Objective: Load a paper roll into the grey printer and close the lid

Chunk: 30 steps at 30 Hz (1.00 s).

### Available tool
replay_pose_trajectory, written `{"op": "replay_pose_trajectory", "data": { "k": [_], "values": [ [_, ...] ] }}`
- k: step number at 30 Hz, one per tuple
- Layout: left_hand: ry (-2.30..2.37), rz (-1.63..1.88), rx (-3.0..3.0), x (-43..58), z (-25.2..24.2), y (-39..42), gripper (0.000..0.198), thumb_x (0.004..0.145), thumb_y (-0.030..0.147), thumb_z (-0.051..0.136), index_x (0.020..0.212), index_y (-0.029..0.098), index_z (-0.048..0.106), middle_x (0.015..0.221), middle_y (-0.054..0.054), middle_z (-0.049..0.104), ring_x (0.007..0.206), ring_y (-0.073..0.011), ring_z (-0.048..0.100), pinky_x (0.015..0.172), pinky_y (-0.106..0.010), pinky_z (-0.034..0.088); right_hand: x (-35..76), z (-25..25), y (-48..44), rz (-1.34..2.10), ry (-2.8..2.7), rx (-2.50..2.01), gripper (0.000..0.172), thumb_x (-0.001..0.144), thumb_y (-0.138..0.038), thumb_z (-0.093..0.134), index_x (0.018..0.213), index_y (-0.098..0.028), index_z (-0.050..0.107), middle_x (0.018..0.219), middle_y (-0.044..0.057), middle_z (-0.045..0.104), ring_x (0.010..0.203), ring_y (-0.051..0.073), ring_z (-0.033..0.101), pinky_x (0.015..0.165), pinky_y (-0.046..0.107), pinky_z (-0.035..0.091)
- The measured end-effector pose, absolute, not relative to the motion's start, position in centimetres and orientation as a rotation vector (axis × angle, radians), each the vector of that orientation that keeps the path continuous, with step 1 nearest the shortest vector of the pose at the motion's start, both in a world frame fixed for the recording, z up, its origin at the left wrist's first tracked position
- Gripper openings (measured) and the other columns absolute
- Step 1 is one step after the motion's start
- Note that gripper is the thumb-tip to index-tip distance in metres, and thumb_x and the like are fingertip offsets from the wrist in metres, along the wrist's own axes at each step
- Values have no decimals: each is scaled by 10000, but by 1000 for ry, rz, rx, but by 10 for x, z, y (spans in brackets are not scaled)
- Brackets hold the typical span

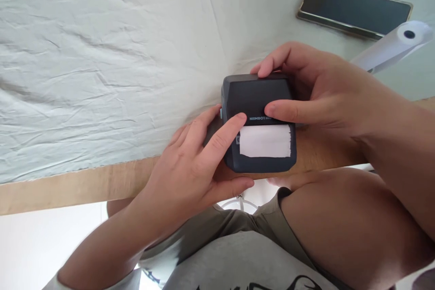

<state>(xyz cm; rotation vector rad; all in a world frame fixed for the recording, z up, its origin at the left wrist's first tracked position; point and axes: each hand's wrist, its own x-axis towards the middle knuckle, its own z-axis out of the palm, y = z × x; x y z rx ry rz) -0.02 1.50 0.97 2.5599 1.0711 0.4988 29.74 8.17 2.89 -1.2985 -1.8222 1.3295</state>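
A small dark grey label printer (258, 99) sits at the near edge of the table, with a strip of white paper (265, 141) sticking out of its slot. My left hand (193, 167) grips its left side, index finger on top beside the paper and thumb under its front edge. My right hand (306, 90) wraps over its right and far sides, thumb lying across the top just above the paper.
A wrinkled pale cloth (102, 77) covers the table; bare wood (84, 183) shows along the near edge. A dark phone (353, 9) lies at the far right, with a white paper roll (394, 45) beside it. My knees are below the table edge.
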Motion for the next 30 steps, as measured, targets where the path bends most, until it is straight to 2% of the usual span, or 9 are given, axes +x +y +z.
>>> {"op": "replay_pose_trajectory", "data": {
  "k": [4, 8, 14, 22, 26, 30],
  "values": [
    [1099, 566, 2514, 4, 8, 14, 729, 1184, 698, 641, 1771, 304, 464, 1748, -202, 618, 1611, -426, 677, 1259, -624, 661, 297, 29, 81, 1348, -1829, -1300, 516, 879, -556, 813, 1239, -260, 590, 1305, 32, 703, 1093, 172, 680, 769, 311, 622],
    [1135, 597, 2492, 7, 6, 11, 701, 1187, 680, 640, 1762, 315, 475, 1808, -221, 547, 1629, -442, 663, 1242, -640, 676, 296, 29, 76, 1294, -1859, -1236, 459, 932, -537, 769, 1266, -256, 625, 1202, -6, 724, 1017, 138, 677, 856, 332, 613],
    [1134, 628, 2509, 7, 4, 7, 668, 1218, 661, 569, 1790, 336, 453, 1868, -199, 509, 1628, -412, 676, 1274, -592, 669, 296, 27, 69, 1172, -1865, -1236, 439, 965, -538, 775, 1282, -263, 646, 1305, -4, 757, 1050, 141, 705, 874, 347, 608],
    [1125, 646, 2534, 9, 3, 8, 650, 1230, 660, 546, 1776, 315, 470, 1835, -197, 533, 1635, -389, 673, 1294, -577, 657, 296, 20, 71, 1146, -1883, -1264, 467, 966, -590, 767, 1283, -269, 646, 1263, 6, 744, 978, 139, 686, 848, 358, 617],
    [1131, 654, 2514, 9, 3, 9, 680, 1208, 672, 595, 1788, 342, 460, 1835, -179, 548, 1625, -396, 682, 1278, -575, 673, 298, 19, 73, 1122, -1904, -1258, 463, 963, -584, 770, 1282, -269, 652, 1240, 3, 746, 965, 143, 678, 863, 368, 625],
    [1154, 666, 2485, 10, 6, 10, 838, 1159, 663, 719, 1834, 298, 382, 1811, -197, 591, 1668, -406, 649, 1326, -598, 640, 298, 20, 73, 1110, -1917, -1257, 430, 979, -559, 742, 1290, -278, 647, 1193, 4, 722, 960, 163, 688, 886, 417, 644]
  ]
}}
